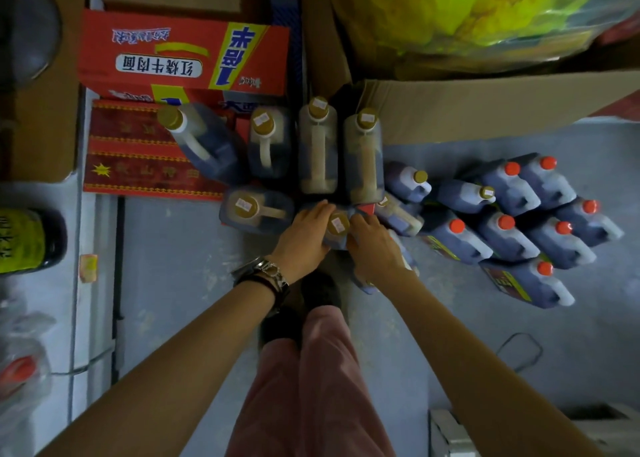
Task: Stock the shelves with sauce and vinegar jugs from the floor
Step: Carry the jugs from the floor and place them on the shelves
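I look straight down at the grey floor (180, 249). A dark jug with a gold cap (338, 224) stands between my hands. My left hand (304, 235) presses its left side and my right hand (372, 245) grips its right side, fingers curled over the shoulder. Several more gold-capped jugs (318, 145) stand around and behind it. To the right lies a cluster of dark jugs with red caps (505, 228).
Red printed cartons (180, 58) sit at the upper left, and a big open cardboard box (485, 103) holding a yellow-green bag is at the upper right. A dark bottle with a green label (24, 242) stands at the left edge. My legs and shoes are below the hands.
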